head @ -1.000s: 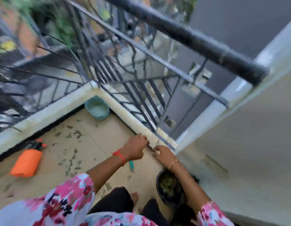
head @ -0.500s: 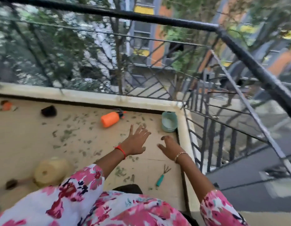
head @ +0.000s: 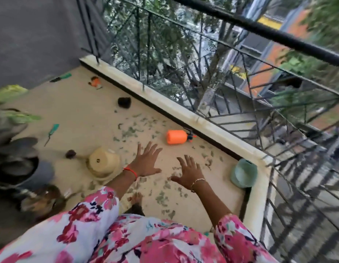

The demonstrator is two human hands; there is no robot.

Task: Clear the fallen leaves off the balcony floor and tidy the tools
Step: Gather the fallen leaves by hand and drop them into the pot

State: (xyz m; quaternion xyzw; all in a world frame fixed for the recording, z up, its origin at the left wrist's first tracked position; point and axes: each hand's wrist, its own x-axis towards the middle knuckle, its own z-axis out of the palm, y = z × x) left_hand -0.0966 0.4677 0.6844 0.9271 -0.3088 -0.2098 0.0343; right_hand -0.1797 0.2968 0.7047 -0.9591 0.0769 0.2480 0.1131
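Observation:
Small green fallen leaves [head: 129,130] lie scattered over the beige balcony floor [head: 85,114]. My left hand [head: 146,161] and my right hand [head: 189,172] hover above the leaves with fingers spread, holding nothing. An orange spray bottle [head: 177,137] lies on its side near the ledge. A teal-handled hand tool [head: 51,130] lies at the left, and another green-handled tool [head: 63,76] lies by the far wall. A small orange and black object [head: 95,82] sits at the back.
A beige pot [head: 104,161] lies overturned left of my left hand. A teal pot [head: 243,175] sits in the right corner. Dark pots [head: 20,169] and a plant stand at the left. A black lump [head: 124,102] lies near the ledge. A black railing [head: 240,54] bounds the balcony.
The view swung left from the right corner across the balcony floor. Both hands left the ledge, opened with spread fingers and now hover over the leaves. The small teal rake is out of view.

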